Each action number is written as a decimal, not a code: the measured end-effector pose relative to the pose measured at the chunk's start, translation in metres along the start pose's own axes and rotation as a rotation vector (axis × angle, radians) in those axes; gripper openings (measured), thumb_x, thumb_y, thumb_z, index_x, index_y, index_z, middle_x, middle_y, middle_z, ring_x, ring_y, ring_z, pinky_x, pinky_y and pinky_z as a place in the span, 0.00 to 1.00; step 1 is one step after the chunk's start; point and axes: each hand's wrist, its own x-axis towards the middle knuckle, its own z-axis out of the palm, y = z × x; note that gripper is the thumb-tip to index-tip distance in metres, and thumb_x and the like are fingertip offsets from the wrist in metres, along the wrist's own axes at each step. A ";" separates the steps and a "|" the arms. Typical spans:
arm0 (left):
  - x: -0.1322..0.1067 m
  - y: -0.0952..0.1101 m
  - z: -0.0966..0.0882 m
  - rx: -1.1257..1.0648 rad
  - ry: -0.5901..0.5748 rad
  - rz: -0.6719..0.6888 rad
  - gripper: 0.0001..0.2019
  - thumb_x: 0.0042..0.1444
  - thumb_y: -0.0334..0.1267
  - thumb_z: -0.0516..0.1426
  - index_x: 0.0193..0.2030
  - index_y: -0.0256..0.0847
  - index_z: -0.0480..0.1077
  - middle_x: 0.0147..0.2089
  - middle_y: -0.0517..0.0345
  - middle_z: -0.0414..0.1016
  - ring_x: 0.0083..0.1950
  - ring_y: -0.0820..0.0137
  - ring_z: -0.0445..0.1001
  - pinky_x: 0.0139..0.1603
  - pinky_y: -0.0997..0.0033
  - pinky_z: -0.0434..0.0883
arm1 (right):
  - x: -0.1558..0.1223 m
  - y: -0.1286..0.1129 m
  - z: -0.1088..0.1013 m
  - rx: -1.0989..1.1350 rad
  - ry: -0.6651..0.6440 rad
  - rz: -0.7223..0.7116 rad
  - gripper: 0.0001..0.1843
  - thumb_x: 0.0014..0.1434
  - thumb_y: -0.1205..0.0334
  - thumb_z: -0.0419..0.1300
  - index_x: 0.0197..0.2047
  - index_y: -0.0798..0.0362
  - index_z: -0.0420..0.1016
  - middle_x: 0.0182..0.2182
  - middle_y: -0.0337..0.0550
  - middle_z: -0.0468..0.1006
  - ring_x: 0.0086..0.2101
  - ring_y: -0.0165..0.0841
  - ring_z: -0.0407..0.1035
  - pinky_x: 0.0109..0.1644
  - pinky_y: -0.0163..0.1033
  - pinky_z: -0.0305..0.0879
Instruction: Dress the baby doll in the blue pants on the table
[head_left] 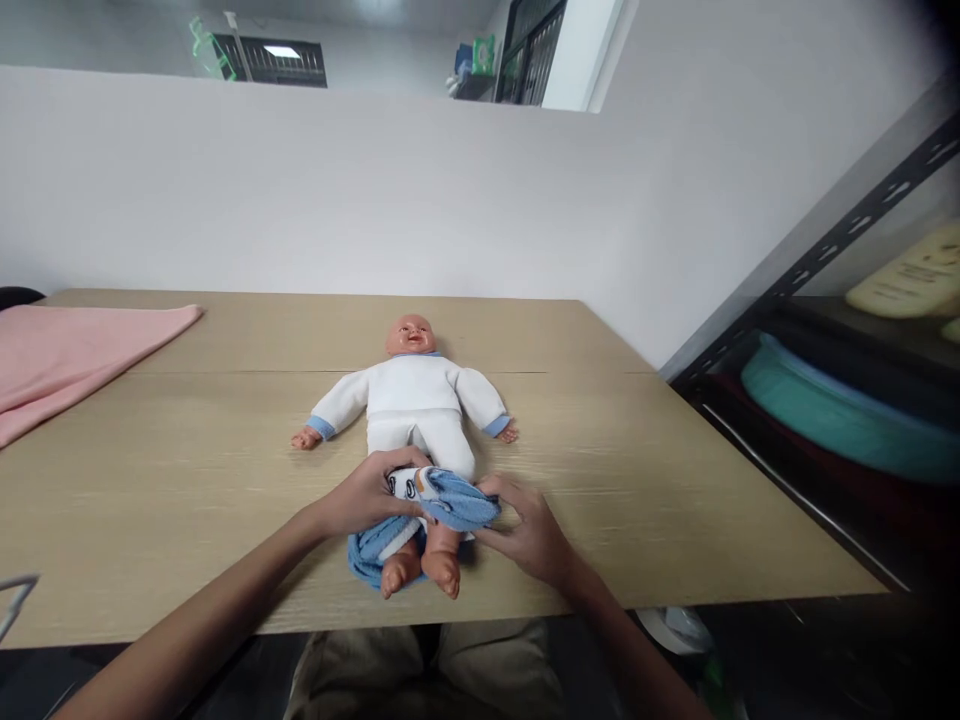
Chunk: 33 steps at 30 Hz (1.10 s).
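A baby doll (412,400) in a white top lies on its back on the wooden table (225,470), head away from me, bare feet toward me. Blue trousers (450,498) with a white printed lining are bunched around its legs at knee height. My left hand (371,492) grips the bunched fabric on the left side of the legs. My right hand (529,530) pinches the same fabric on the right side. Both hands have their fingers closed on the cloth.
A pink cloth (67,355) lies at the table's far left. A metal shelf rack (840,400) stands to the right, holding a teal round object (840,415). A white wall runs behind the table. My lap shows below the table's front edge.
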 end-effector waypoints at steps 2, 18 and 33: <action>0.004 0.000 -0.004 0.017 -0.031 0.006 0.19 0.58 0.51 0.76 0.45 0.41 0.79 0.43 0.58 0.80 0.48 0.61 0.77 0.55 0.62 0.74 | 0.012 0.001 -0.009 0.019 -0.060 0.008 0.15 0.61 0.47 0.77 0.37 0.47 0.81 0.34 0.38 0.85 0.37 0.40 0.79 0.45 0.43 0.73; -0.061 0.001 0.011 0.516 0.352 0.025 0.18 0.71 0.53 0.68 0.60 0.49 0.74 0.63 0.49 0.77 0.67 0.50 0.73 0.69 0.49 0.71 | 0.050 0.005 -0.019 0.361 -0.058 0.187 0.16 0.68 0.45 0.67 0.45 0.48 0.81 0.36 0.39 0.79 0.39 0.39 0.74 0.46 0.42 0.74; -0.064 -0.038 0.027 0.181 0.596 -0.056 0.12 0.82 0.52 0.51 0.51 0.47 0.63 0.47 0.57 0.73 0.50 0.62 0.77 0.54 0.59 0.77 | 0.079 0.007 -0.004 0.085 -0.030 0.011 0.11 0.73 0.49 0.66 0.46 0.48 0.79 0.43 0.42 0.84 0.46 0.41 0.79 0.57 0.45 0.75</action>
